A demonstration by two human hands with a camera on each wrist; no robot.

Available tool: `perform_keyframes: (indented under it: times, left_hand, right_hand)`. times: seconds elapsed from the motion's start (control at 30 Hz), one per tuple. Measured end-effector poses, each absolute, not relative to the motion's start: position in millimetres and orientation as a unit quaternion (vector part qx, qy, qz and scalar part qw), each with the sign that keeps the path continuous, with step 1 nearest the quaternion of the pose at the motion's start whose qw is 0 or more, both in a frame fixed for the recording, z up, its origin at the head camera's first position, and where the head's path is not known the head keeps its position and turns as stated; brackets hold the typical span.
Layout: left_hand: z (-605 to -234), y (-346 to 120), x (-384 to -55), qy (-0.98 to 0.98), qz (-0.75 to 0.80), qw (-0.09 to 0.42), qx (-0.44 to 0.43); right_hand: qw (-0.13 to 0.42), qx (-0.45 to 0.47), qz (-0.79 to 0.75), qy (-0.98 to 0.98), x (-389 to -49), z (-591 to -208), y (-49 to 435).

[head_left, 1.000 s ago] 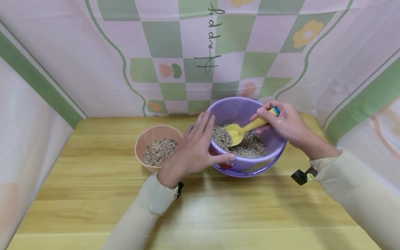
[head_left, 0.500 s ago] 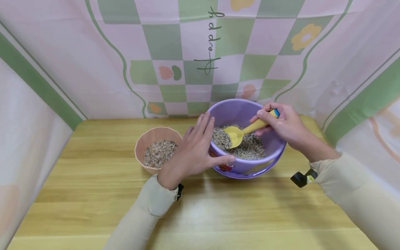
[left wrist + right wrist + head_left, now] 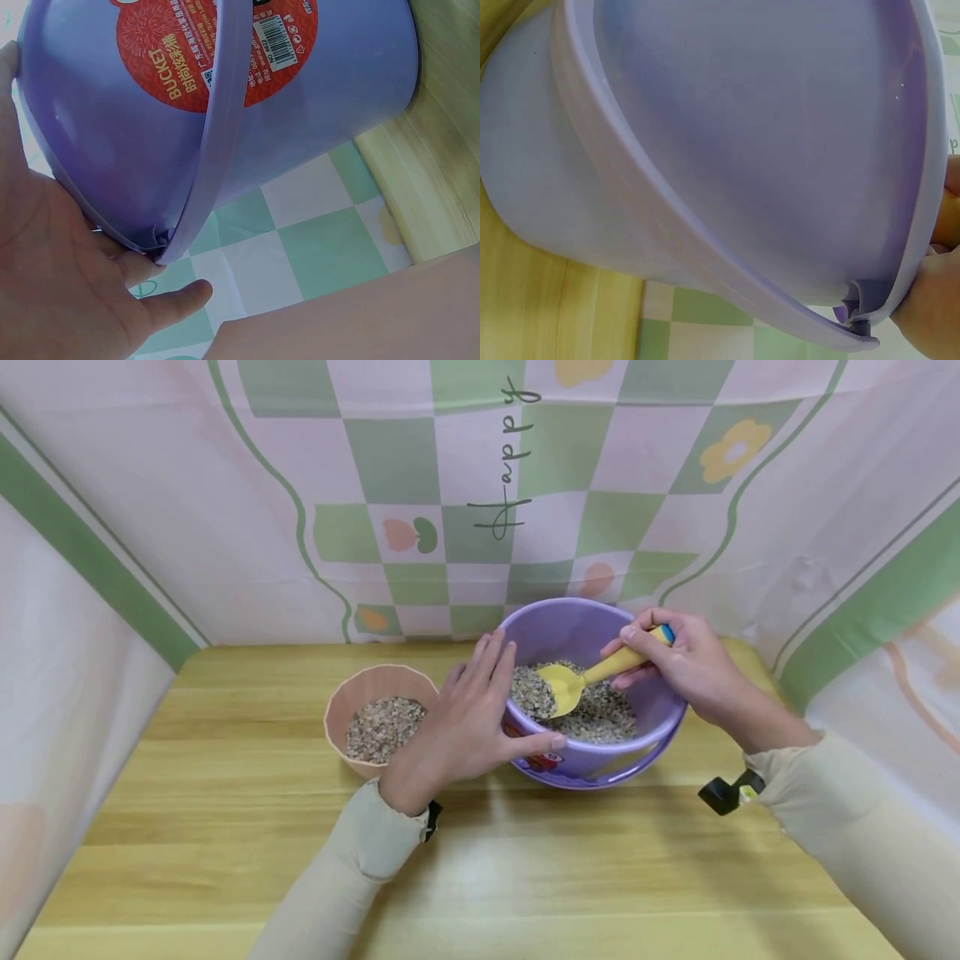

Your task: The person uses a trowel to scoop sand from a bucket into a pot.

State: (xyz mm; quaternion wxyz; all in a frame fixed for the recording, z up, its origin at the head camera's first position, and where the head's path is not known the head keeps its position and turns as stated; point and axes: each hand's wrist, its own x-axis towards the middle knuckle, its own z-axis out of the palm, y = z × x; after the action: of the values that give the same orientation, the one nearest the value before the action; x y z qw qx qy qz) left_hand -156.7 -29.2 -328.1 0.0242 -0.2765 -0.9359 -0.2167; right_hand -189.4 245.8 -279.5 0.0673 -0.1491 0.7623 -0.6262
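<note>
In the head view, my right hand point(image 3: 678, 656) grips the handle of a yellow toy shovel point(image 3: 564, 687) with a blue end. The shovel's blade rests in the small gravel point(image 3: 600, 714) inside a purple bucket point(image 3: 558, 622). My left hand point(image 3: 468, 718) lies spread against the bucket's left side, its fingers straight and its thumb along the front rim. Seen from the left wrist, the same hand point(image 3: 60, 270) touches the rim near the hinge of the bucket handle point(image 3: 217, 135). From the right wrist, the bucket wall point(image 3: 757, 135) hides the shovel's blade.
A pinkish-orange bowl point(image 3: 352, 697) of similar gravel stands left of the bucket, partly behind my left hand. Both containers sit near the back of a wooden table point(image 3: 525, 868). A checkered cloth point(image 3: 397, 456) hangs right behind them.
Both hands, the shovel and the bucket keep nearly the same places. The whole head view has shifted slightly downward.
</note>
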Motion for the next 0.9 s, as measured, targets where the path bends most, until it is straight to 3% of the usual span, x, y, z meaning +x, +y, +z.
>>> perform_keyframes:
  times: [0.9]
  left_hand:
    - [-330.0,-28.8,-157.2,-0.936,-0.214,0.032,-0.278]
  right_hand:
    - [0.096,-0.156,-0.696,0.694,-188.3,-281.0,250.1]
